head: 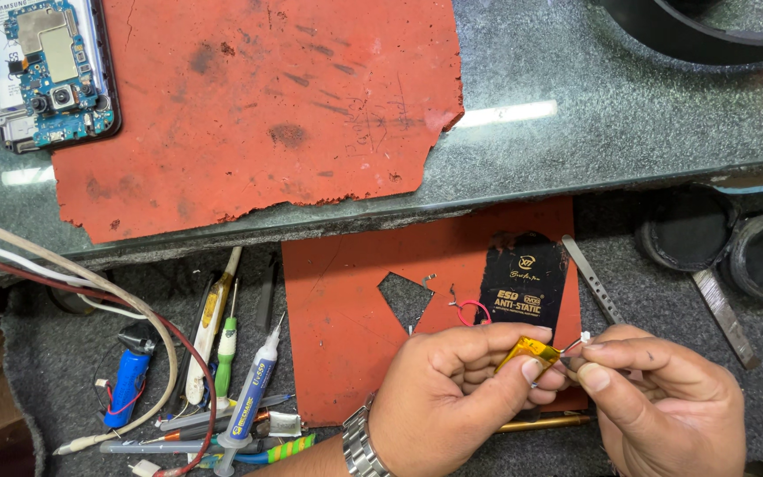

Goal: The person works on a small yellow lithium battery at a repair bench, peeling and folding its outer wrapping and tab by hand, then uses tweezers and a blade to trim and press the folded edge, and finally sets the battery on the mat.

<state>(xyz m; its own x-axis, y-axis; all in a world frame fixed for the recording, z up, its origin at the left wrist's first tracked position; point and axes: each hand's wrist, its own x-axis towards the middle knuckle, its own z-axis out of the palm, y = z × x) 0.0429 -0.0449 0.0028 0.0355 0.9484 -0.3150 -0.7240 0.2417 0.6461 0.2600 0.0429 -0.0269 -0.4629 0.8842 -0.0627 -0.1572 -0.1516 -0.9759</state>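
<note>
Beside hands, black pouch (pixel 523 284), tweezers (pixel 592 280)

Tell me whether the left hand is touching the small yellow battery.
Touching: the head view shows the left hand pinching the small yellow battery between thumb and fingers.

Bright even overhead light, sharp focus, glare strip on stone counter (pixel 576 97).

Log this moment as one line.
left hand: pinching small yellow-wrapped battery | right hand: gripping its wires | below: red mat
</note>
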